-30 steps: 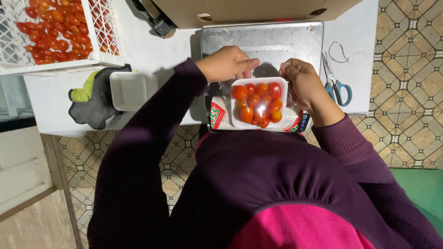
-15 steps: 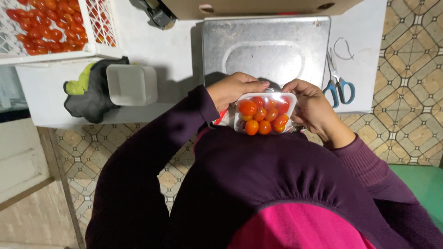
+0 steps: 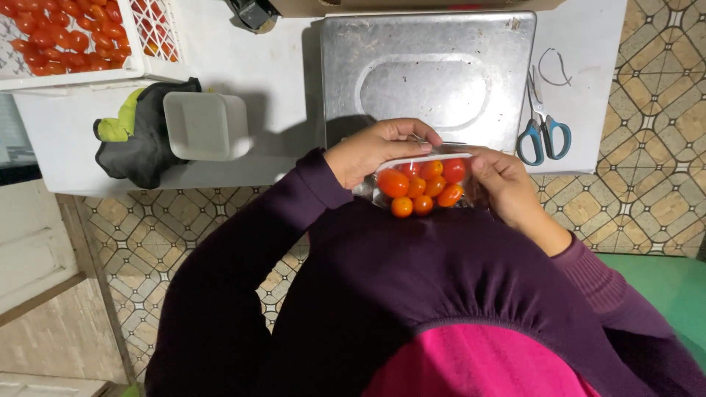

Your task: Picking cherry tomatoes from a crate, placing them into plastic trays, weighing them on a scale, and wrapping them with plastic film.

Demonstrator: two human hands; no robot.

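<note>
a small produce-packing station is shown, of the kind kept in a back room or a home workshop. a white table [image 3: 279, 66] is set over a patterned tiled floor [image 3: 640, 169], and a steel weighing platform [image 3: 426, 73] is placed on it. a white slatted crate [image 3: 140, 59] heaped with cherry tomatoes [image 3: 66, 33] is seen at the far left, with an empty white tray [image 3: 207, 125], a dark and green glove [image 3: 136, 136] and blue-handled scissors [image 3: 543, 132] laid beside. a brown carton edge [image 3: 412, 6] is seen at the top.
</note>
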